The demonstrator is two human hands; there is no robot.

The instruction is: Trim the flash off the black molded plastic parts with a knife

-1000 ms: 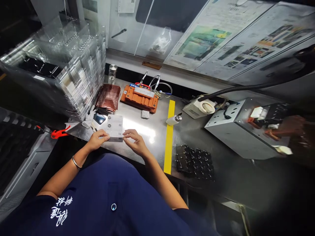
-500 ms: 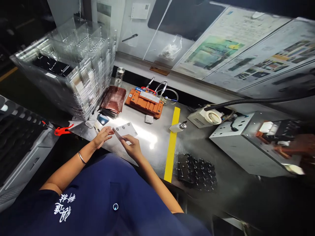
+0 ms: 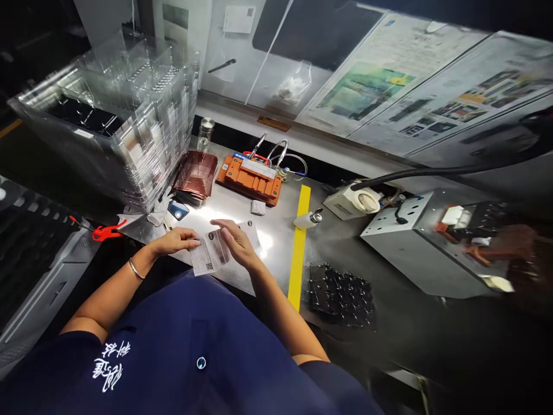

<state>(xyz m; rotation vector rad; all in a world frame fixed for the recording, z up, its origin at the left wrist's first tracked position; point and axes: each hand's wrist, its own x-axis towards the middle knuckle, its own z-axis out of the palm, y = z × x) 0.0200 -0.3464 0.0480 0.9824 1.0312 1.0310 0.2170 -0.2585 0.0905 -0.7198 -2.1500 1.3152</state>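
My left hand (image 3: 178, 241) pinches the left edge of a thin printed sheet (image 3: 203, 257) with small text, a QR code and a dark round mark. My right hand (image 3: 237, 246) is over the sheet's right side, its fingers stretched out; whether the fingertips touch the sheet is hard to tell. Beyond the right hand, another white sheet (image 3: 250, 230) with a round mark lies on the metal table, partly covered by the hand. A small pale block (image 3: 258, 207) sits just past it, in front of an orange fixture (image 3: 250, 180).
Tall stacked clear trays (image 3: 142, 132) stand at the left, beside reddish-brown trays (image 3: 196, 176). A phone-like item (image 3: 178, 211) lies near them. Yellow tape (image 3: 297, 259) crosses the table, with a white bottle (image 3: 307, 220) on it. Rightward are a black tray (image 3: 341, 297) and a grey machine (image 3: 401, 242).
The printed sheet has passed from my right hand to my left and now faces up toward me. My right hand's fingers have straightened out. The view has shifted slightly.
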